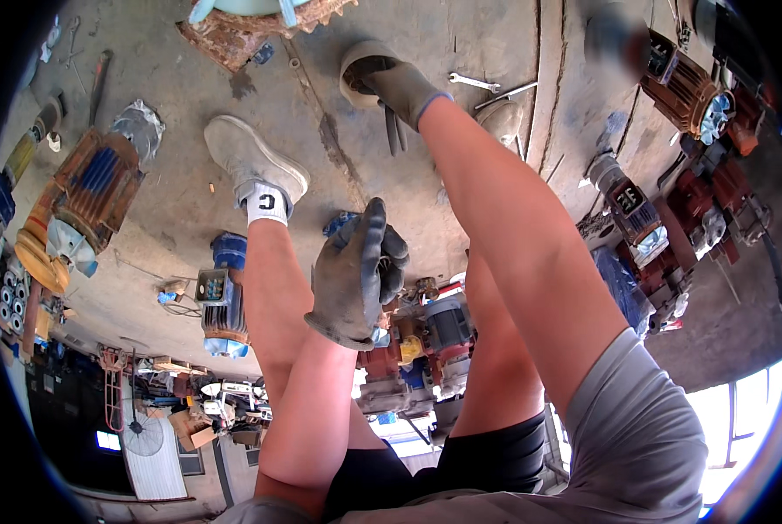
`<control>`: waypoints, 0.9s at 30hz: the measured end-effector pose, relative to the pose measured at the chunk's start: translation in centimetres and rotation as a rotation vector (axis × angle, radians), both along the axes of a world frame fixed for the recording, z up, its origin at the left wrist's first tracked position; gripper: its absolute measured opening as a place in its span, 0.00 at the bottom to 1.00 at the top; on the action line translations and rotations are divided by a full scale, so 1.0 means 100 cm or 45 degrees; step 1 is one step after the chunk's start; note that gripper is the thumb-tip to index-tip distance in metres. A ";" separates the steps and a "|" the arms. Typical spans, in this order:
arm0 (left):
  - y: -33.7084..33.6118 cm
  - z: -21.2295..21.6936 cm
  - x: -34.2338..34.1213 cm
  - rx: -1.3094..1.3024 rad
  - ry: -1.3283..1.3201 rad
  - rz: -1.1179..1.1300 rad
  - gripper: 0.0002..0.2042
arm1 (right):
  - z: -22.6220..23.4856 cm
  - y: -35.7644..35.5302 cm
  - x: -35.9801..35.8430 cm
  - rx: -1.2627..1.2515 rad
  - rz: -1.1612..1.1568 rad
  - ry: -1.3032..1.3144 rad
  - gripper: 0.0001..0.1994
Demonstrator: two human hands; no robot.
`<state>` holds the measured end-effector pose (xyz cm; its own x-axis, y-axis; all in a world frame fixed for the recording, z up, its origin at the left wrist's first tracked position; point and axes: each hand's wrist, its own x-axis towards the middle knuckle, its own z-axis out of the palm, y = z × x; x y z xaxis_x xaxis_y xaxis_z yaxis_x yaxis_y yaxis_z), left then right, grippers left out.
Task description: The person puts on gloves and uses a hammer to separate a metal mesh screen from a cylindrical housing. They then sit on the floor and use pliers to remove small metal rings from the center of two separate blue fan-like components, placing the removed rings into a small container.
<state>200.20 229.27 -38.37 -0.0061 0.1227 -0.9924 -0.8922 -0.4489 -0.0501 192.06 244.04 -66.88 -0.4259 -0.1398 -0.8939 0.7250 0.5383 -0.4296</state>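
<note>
My right hand (404, 86), in a grey work glove, reaches forward to a grey round hollow part (354, 63) with a dark brown inside. Two dark handles, which look like those of pliers (394, 131), stick out below this hand; its fingertips are partly hidden at the part's opening. My left hand (352, 278), gloved in grey with dark fingertips, is over my left leg. Its index finger points forward and stands apart from the other curled fingers. Nothing shows in its grasp. A small blue thing (340, 223) lies on the floor beyond it.
An open-ended wrench (474, 82) lies right of the hollow part. A large rusty piece (229, 39) is ahead. Electric motors flank me: a rusty one (94, 188) and a blue one (222, 293) on the left, others (684, 96) on the right. My shoe (256, 153) is on the concrete floor.
</note>
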 end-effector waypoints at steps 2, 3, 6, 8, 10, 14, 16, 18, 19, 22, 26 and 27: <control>-0.002 -0.003 -0.002 -0.020 0.049 -0.030 0.18 | 0.009 -0.004 0.005 0.015 -0.201 -0.019 0.21; -0.003 -0.007 0.001 -0.003 0.039 -0.002 0.18 | 0.022 -0.003 0.008 0.018 -0.215 0.002 0.22; -0.004 -0.012 0.016 0.011 0.159 0.035 0.19 | 0.056 0.004 0.017 0.063 -0.309 0.011 0.21; -0.003 -0.012 0.008 0.016 0.033 0.129 0.18 | 0.067 0.007 0.026 0.064 -0.383 -0.013 0.21; -0.001 -0.013 0.009 -0.026 0.007 0.131 0.16 | 0.076 0.008 0.035 0.037 -0.470 -0.057 0.21; -0.001 -0.030 0.013 -0.057 0.107 0.324 0.14 | 0.079 0.009 0.043 0.106 -0.365 -0.027 0.23; -0.002 -0.043 0.009 -0.087 0.191 0.405 0.13 | 0.078 0.003 0.048 0.134 -0.157 0.089 0.22; -0.009 -0.057 0.008 -0.068 0.276 0.544 0.11 | 0.079 -0.001 0.044 0.160 -0.203 0.076 0.22; -0.011 -0.064 0.010 -0.078 0.281 0.577 0.11 | 0.078 -0.003 0.041 0.174 -0.226 0.073 0.22; -0.016 -0.077 0.016 -0.095 0.294 0.630 0.13 | 0.081 -0.006 0.036 0.271 0.158 0.177 0.23; -0.011 -0.082 0.017 -0.096 0.312 0.625 0.13 | 0.079 -0.006 0.036 0.358 0.203 0.328 0.23; -0.009 -0.081 0.017 -0.101 0.291 0.615 0.13 | 0.078 -0.007 0.039 0.383 0.172 0.410 0.23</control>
<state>201.86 228.33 -46.46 -0.2600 -0.0226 -0.9653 -0.5674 -0.8054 0.1717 196.00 243.30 -59.12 -0.6843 0.0322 -0.7285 0.4948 0.7543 -0.4315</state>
